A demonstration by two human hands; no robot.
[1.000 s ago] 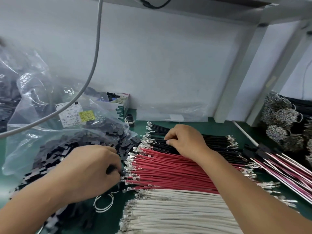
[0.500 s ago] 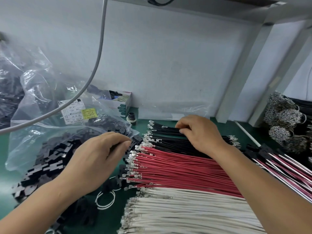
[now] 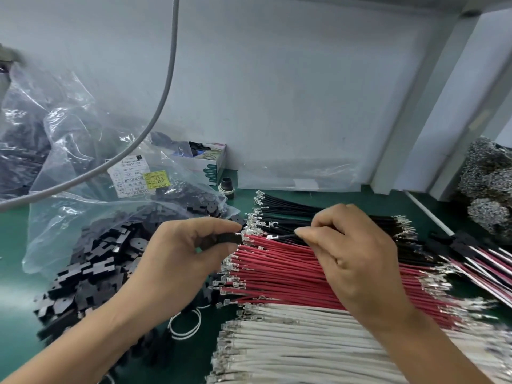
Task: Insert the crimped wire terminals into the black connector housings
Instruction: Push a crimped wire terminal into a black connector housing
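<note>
- Flat layer of red insulated wires (image 3: 291, 268): landmark.
- Left hand (image 3: 177, 261), at its left edge, pinches small black plastic connector housing (image 3: 221, 239).
- Right hand (image 3: 343, 250), above it, pinches thin black crimped wire (image 3: 288, 237); metal terminal near housing, not touching.
- Suggest: align terminal squarely with cavity, then push straight.

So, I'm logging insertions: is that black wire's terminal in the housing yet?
Out. The terminal on the right hand's wire sits apart from the housing in the left hand.

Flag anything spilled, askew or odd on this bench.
Black connector housings have spilled from the open plastic bag across the green mat, some reaching the red wires. A white loop lies loose among them. The wire rows look tidy.
</note>
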